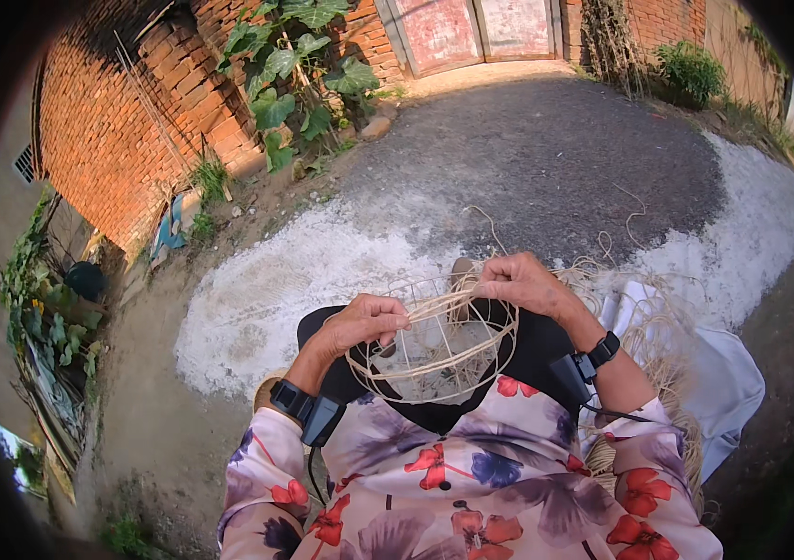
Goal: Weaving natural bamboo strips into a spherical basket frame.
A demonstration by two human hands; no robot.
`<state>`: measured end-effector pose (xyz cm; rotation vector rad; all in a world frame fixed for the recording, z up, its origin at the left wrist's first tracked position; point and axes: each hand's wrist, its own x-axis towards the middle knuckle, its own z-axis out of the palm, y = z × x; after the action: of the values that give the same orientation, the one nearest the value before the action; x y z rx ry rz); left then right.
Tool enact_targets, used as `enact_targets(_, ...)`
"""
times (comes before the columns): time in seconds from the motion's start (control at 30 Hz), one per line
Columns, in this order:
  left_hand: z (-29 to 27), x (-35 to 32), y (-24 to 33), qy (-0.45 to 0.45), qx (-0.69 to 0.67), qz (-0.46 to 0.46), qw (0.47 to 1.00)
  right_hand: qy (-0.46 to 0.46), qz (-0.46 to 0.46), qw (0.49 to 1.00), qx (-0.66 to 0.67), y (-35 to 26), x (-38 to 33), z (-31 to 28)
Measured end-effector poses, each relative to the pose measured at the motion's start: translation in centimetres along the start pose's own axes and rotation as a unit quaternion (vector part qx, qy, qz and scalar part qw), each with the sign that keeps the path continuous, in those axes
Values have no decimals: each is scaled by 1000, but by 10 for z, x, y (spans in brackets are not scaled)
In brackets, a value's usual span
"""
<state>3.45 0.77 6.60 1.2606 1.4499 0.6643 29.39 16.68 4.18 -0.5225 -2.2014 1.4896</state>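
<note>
A round, open basket frame (460,362) of thin wire, partly wrapped with pale cord-like strands, rests over my lap between my knees. On its left side, my left hand (366,320) is closed, thumb and fingers pinching the rim and the strands along it. At the far right of the rim, my right hand (526,283) pinches a pale strand (486,222), whose loose end curls up and away past the fingers. Several strands run across the rim between both hands. Fingertips hide exactly where the strand meets the wire.
A bundle of loose pale strands (663,355) lies to my right on a white sheet (728,397), with stray loops on the ground. Farther off are a brick wall (108,159), a leafy climbing plant (273,107) and a faded red double door (467,33).
</note>
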Motion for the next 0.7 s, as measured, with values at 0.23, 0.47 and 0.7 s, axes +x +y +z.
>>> enact_targets(0.23,1,5,3,-13,-9,27,1000,112,-131,975,-143,16,6,16)
enact_targets(0.47,15,16,8,-15,24,72,997,131,15,991,-30,40,17,38)
enact_targets(0.7,-10,-13,-8,143,-85,137,977,194,-3,980,40,57,14,51)
